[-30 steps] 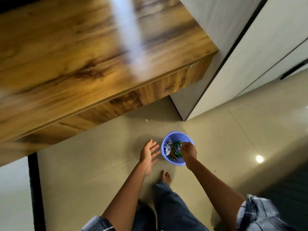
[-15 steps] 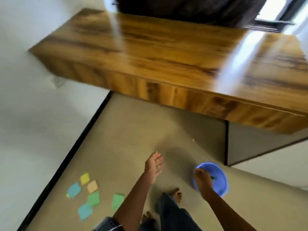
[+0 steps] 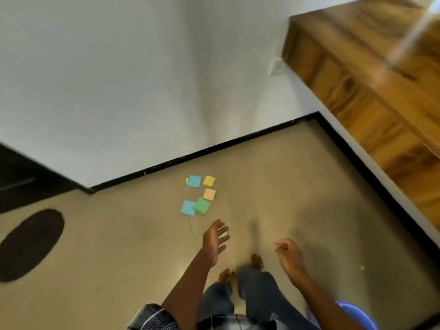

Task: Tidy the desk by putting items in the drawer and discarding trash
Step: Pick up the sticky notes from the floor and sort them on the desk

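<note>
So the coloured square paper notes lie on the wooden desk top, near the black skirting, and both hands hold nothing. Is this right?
Not quite. The coloured square paper notes lie on the beige floor, not on the wooden desk; the head view shows it. The rest stands: they are near the black skirting, and the left hand and right hand hold nothing.

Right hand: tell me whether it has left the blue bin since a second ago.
Yes. The right hand was down in the blue bin; now it hangs loosely curled and empty above the floor, with the bin behind it at the frame's lower edge.
</note>
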Available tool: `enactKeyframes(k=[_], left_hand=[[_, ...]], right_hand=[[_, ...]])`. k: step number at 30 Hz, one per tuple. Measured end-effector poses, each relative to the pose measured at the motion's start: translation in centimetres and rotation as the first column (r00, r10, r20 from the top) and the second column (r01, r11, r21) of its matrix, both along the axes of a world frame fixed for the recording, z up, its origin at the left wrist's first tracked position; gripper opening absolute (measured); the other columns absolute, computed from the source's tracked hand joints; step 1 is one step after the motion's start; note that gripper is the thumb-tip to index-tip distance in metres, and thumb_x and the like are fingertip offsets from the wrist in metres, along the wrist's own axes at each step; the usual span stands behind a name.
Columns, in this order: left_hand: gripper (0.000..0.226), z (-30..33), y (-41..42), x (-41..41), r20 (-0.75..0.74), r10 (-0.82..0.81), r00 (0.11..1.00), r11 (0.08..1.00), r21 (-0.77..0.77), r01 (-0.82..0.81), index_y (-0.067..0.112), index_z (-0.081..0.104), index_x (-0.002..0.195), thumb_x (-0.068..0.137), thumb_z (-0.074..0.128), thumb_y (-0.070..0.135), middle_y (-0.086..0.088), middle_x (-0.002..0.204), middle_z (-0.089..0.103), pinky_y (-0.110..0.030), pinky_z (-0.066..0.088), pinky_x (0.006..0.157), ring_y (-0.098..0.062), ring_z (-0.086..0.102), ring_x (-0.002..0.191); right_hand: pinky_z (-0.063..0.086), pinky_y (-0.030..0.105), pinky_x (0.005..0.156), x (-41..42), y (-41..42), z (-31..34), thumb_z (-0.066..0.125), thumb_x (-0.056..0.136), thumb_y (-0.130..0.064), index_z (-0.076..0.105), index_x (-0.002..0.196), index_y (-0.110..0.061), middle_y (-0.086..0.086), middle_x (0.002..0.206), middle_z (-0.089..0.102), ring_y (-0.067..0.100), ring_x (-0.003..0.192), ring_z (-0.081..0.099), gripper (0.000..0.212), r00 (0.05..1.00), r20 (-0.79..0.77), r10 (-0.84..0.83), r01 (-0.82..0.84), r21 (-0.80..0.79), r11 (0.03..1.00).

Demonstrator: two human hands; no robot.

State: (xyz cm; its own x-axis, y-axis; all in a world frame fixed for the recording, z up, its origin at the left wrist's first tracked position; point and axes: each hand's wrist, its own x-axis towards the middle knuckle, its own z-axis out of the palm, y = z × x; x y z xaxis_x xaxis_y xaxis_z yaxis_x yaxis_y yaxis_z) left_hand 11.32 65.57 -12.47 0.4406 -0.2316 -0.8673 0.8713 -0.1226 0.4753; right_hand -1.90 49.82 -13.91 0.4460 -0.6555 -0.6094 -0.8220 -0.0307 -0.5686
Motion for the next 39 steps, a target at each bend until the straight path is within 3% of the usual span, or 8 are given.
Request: enactKeyframes(k=[5,15,19,23,29,32,35,39], left_hand=[[0.023,0.1,2.0,0.6,0.008,0.223,0.975,0.973,0.064,-0.223,0.020,0.060,0.102,0.095,0.044,0.035,-0.002,0.113,0.063,-0.033,0.037,0.089,-0.021,0.058,0.097],[0.031,-1.9,1.4,0.8,-0.075,0.276,0.958,0.960,0.066,-0.271,0.010,0.054,0.119,0.096,0.046,0.030,-0.008,0.114,0.060,-0.046,0.036,0.107,-0.031,0.055,0.106],[0.034,-2.6,2.2,3.1,-0.039,0.296,0.954,0.950,0.119,-0.290,0.007,0.055,0.122,0.096,0.047,0.028,-0.009,0.119,0.060,-0.042,0.041,0.093,-0.029,0.059,0.099],[0.025,-3.1,3.0,6.2,-0.088,0.185,0.979,0.981,0.067,-0.180,0.013,0.055,0.113,0.099,0.041,0.028,-0.006,0.119,0.056,-0.035,0.040,0.085,-0.019,0.058,0.087],[0.029,-5.0,5.0,14.9,-0.107,0.051,0.993,0.987,0.158,-0.033,0.009,0.060,0.115,0.092,0.053,0.027,-0.007,0.112,0.064,-0.034,0.041,0.084,-0.023,0.059,0.089],[0.028,-6.5,6.1,19.8,-0.097,0.041,0.994,0.982,0.190,-0.022,0.007,0.061,0.112,0.090,0.057,0.024,-0.011,0.110,0.065,-0.034,0.041,0.080,-0.024,0.058,0.082],[0.027,-7.8,6.6,22.7,-0.098,-0.019,0.995,0.975,0.216,0.040,0.006,0.060,0.113,0.092,0.055,0.022,-0.010,0.100,0.064,-0.037,0.042,0.083,-0.027,0.057,0.083],[0.026,-10.7,5.6,25.5,-0.098,-0.126,0.987,0.954,0.260,0.147,0.006,0.060,0.113,0.092,0.054,0.021,-0.010,0.100,0.064,-0.031,0.044,0.072,-0.024,0.057,0.080]], right_hand=[[0.045,0.033,0.090,5.4,-0.5,-0.6,0.050,0.089,-0.003,0.064,0.106,-0.005,0.012,0.112,0.065,0.028,0.105,0.058,0.022,0.967,-0.013,0.254,-0.253,0.032,0.967],[0.045,0.030,0.087,10.6,-2.4,-1.6,0.045,0.090,-0.005,0.062,0.109,-0.006,0.012,0.114,0.064,0.028,0.106,0.058,0.025,0.908,-0.069,0.413,-0.411,0.042,0.911],[0.043,0.026,0.084,12.2,-2.1,-2.2,0.043,0.092,-0.007,0.060,0.113,-0.007,0.010,0.117,0.063,0.026,0.107,0.057,0.026,0.904,-0.097,0.417,-0.413,0.059,0.909],[0.044,0.027,0.083,14.9,-1.0,-3.1,0.044,0.093,-0.009,0.061,0.111,-0.008,0.010,0.116,0.063,0.027,0.107,0.058,0.024,0.921,-0.108,0.374,-0.368,0.071,0.927],[0.047,0.033,0.076,21.0,1.8,-4.5,0.047,0.087,-0.004,0.053,0.072,-0.021,0.009,0.088,0.064,0.024,0.084,0.057,0.023,0.957,-0.099,0.274,-0.269,0.058,0.961],[0.045,0.028,0.068,24.4,3.8,-5.8,0.047,0.089,-0.005,0.059,0.088,-0.010,0.009,0.095,0.064,0.021,0.086,0.057,0.013,0.958,-0.096,0.270,-0.262,0.084,0.961],[0.040,0.017,0.061,26.7,5.3,-7.1,0.045,0.090,-0.003,0.061,0.102,-0.008,0.008,0.105,0.063,0.022,0.098,0.058,0.020,0.964,-0.078,0.255,-0.247,0.102,0.964],[0.046,0.030,0.079,28.0,5.7,-10.7,0.049,0.088,-0.012,0.063,0.098,-0.019,0.007,0.109,0.066,0.027,0.102,0.061,0.018,0.971,-0.143,0.194,-0.182,0.094,0.979]])
